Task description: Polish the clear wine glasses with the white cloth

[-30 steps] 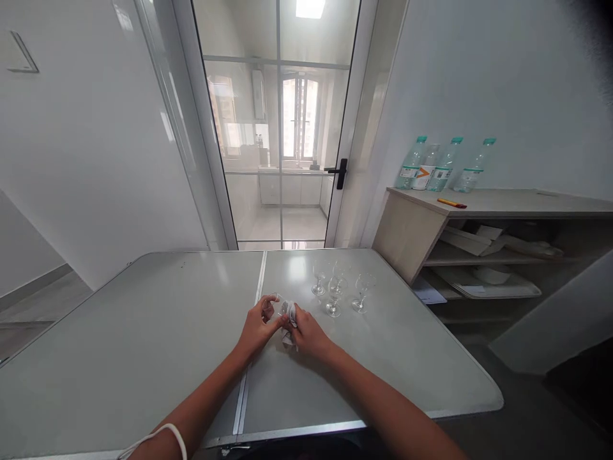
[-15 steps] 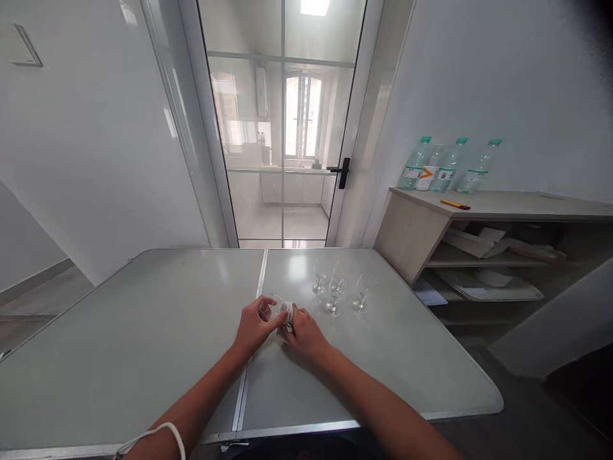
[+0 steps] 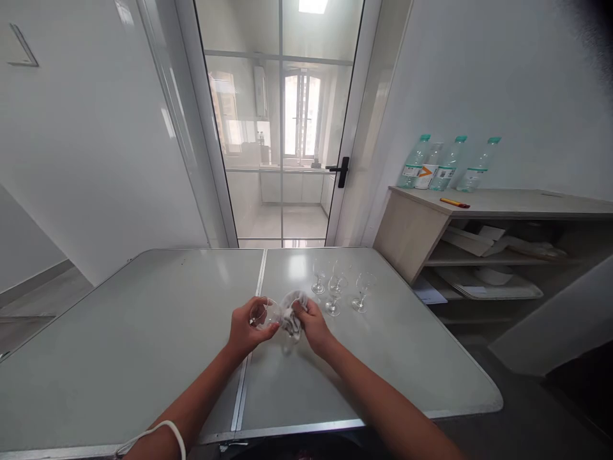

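My left hand (image 3: 248,324) is closed around the bowl of a clear stemmed glass (image 3: 260,311), which lies tilted on its side just above the table. A crumpled white cloth (image 3: 288,313) is gripped in my right hand (image 3: 311,321). The cloth presses against the right end of the glass and hides its stem and foot. To the right of my hands, several more clear stemmed glasses stand upright in a group; the nearest glass (image 3: 333,305) is a short way beyond my right hand, and another glass (image 3: 363,295) stands at the group's right side.
The grey table (image 3: 143,345) has a metal seam (image 3: 242,390) down its middle. At the right stands a wooden shelf unit (image 3: 416,227) bearing several plastic bottles (image 3: 474,167) and a yellow-and-red cutter (image 3: 454,203). A glazed door (image 3: 282,169) faces me beyond the table.
The white cloth has spread out from a tight bundle and shows more between my hands. My left hand has shifted slightly left with the glass; my right hand has turned and moved slightly right.
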The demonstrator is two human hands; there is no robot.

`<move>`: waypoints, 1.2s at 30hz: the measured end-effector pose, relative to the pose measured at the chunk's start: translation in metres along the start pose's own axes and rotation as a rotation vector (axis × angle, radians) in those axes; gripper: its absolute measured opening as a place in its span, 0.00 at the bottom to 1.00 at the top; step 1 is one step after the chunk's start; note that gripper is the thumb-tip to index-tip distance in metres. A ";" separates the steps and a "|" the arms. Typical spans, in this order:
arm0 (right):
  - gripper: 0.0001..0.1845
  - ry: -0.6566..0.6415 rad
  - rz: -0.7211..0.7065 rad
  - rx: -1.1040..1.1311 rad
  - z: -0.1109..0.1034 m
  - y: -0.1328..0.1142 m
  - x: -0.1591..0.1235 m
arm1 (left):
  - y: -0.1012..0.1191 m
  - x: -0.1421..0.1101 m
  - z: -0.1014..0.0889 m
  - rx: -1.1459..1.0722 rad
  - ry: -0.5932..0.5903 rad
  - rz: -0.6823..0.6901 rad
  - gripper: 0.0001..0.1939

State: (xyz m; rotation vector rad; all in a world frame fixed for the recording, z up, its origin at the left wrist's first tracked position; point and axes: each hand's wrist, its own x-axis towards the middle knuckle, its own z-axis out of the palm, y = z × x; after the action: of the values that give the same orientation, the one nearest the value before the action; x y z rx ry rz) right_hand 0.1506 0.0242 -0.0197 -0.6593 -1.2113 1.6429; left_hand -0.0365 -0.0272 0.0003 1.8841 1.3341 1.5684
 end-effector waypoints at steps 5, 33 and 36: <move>0.21 -0.176 -0.121 -0.198 0.006 0.000 0.000 | -0.007 -0.005 -0.002 0.384 0.158 0.287 0.26; 0.12 -0.216 0.022 -0.204 0.000 0.002 0.000 | -0.006 -0.013 0.006 0.388 -0.069 0.264 0.28; 0.10 -0.060 -0.096 -0.444 -0.004 0.004 0.004 | -0.001 -0.009 0.007 0.350 0.050 0.192 0.27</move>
State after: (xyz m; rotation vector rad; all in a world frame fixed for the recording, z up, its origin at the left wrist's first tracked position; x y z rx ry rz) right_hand 0.1513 0.0291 -0.0245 -0.8124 -1.6468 1.3300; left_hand -0.0302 -0.0321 -0.0081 2.2518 1.5758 1.5596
